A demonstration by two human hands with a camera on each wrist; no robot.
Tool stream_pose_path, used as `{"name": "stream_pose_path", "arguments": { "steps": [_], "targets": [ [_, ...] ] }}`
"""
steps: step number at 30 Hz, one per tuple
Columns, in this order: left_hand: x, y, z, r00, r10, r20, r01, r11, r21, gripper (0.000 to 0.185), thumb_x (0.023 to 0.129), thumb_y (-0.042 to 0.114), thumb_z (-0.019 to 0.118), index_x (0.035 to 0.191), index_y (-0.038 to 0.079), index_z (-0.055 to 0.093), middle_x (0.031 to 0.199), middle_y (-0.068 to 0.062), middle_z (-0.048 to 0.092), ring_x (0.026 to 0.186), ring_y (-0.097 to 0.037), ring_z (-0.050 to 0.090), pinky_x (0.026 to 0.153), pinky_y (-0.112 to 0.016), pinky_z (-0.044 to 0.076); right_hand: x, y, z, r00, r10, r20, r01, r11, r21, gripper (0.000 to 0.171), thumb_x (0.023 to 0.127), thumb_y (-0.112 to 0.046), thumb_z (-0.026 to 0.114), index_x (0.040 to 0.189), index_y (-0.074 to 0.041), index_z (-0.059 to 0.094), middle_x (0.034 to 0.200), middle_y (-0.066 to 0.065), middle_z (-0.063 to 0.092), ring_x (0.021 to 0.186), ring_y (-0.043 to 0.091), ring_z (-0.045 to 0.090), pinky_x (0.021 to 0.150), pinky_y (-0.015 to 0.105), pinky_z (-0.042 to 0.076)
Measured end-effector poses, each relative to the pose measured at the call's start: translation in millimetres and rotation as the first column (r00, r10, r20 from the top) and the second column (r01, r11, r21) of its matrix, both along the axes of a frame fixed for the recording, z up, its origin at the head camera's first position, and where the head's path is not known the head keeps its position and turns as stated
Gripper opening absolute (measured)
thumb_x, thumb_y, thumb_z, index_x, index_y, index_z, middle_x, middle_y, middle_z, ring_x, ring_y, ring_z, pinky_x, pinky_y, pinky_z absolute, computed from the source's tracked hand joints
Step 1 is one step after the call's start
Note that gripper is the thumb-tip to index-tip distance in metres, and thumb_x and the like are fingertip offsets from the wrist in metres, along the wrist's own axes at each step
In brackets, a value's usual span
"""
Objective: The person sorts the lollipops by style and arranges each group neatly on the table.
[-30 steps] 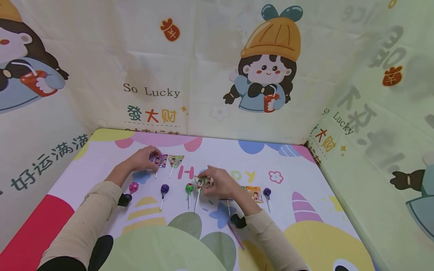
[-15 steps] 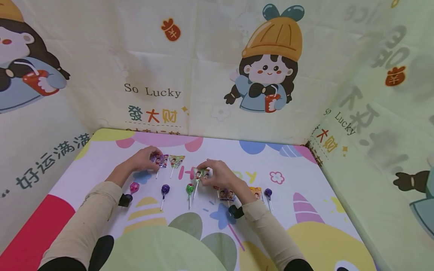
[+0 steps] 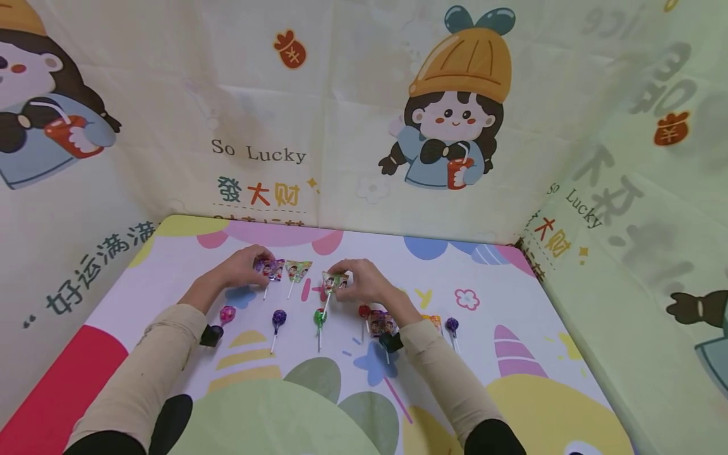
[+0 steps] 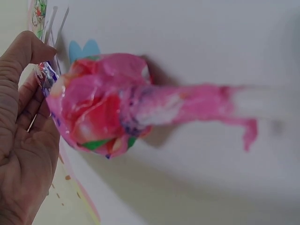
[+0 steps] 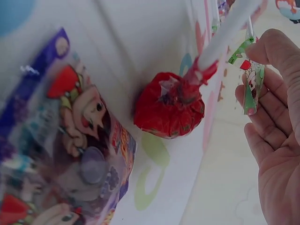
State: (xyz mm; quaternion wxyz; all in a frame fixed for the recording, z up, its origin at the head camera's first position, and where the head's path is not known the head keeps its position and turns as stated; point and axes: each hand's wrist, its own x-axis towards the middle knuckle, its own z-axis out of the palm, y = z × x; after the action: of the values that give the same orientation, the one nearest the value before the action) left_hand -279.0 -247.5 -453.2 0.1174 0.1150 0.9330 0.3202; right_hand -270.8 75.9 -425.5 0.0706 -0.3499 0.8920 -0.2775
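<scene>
Cartoon-print tabletop — left hand pinches purple flat lollipop, right hand pinches green one at 12 o'clock; round lollipops remain below.

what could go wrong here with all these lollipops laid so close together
1. The right hand pinches a green flat-wrapped lollipop whose stick hangs just above the green ball lollipop; lowering it may knock that one askew.
2. The right wrist sits right over the red ball lollipop and a purple flat-wrapped lollipop; drawing back could drag them.
3. The left hand grips a purple-wrapped lollipop beside another flat one, which it might nudge.
</scene>
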Motion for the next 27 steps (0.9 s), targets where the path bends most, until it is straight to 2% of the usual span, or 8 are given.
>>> {"name": "stream_pose_path", "arguments": {
  "steps": [9,17,27],
  "targets": [
    [-0.7,0,-0.2,1.0,-0.002,-0.001,0.002,1.0,-0.004,0.057,0.076,0.021,0.079,0.124,0.006,0.053,0.132,-0.02,0.049,0.123,-0.038,0.043,0.108,-0.057,0.03,-15.7,-8,-1.4,0.999,-0.009,0.033,0.009,1.0,0.004,0.039,0.078,-0.019,0.074,0.116,-0.012,0.067,0.112,0.0,0.068,0.102,0.012,0.059,0.096,0.036,0.048],
    [-1.5,2,0.2,1.0,0.004,0.002,-0.004,1.0,0.002,0.055,0.076,0.021,0.08,0.122,0.007,0.054,0.13,-0.018,0.051,0.122,-0.036,0.044,0.108,-0.056,0.031,-27.7,-17,-3.7,0.999,-0.022,0.039,0.02,0.998,0.055,0.04,0.079,-0.021,0.075,0.117,-0.013,0.067,0.113,-0.002,0.068,0.102,0.011,0.058,0.094,0.028,0.048],
    [0.5,2,2.2,1.0,0.001,0.002,-0.001,1.0,0.009,0.054,0.076,0.018,0.079,0.122,0.005,0.054,0.13,-0.019,0.05,0.123,-0.037,0.044,0.109,-0.056,0.03,-38.5,-24,-10.5,0.997,-0.043,0.066,0.036,0.995,0.092,0.042,0.079,-0.022,0.077,0.118,-0.012,0.066,0.114,-0.001,0.068,0.1,0.011,0.057,0.095,0.027,0.046]
  ]
}}
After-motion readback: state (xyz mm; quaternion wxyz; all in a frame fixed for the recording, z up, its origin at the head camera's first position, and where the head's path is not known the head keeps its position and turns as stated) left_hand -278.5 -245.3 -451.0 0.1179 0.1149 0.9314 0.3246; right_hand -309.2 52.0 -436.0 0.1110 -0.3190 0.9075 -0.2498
